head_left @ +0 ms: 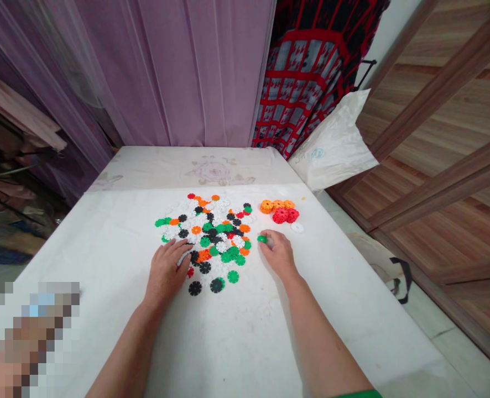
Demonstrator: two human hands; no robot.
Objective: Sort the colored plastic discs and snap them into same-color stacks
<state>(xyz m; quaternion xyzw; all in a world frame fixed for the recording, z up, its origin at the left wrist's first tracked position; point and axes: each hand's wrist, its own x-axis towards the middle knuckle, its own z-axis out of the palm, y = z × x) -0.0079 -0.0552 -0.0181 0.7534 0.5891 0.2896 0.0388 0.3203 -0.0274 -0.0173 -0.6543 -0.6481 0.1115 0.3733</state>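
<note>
A loose heap of notched plastic discs (222, 228) in white, black, green, orange and red lies on the white-covered table (236, 342). At the heap's left edge rests my left hand (170, 262), fingers apart over some black and white discs. My right hand (277, 251), to the right of the heap, pinches a green notched disc (262, 239) between thumb and fingers. Beyond it stand stacks of orange discs (277, 205) and, just nearer, stacks of red discs (285, 215). A single white disc (297, 227) lies beside the red ones.
Purple curtains (195, 72) hang behind the table's far edge, with a red and black patterned cloth (298, 72) to their right. A white bag (336, 143) stands at the far right corner. Wooden cabinet doors (444, 127) line the right side.
</note>
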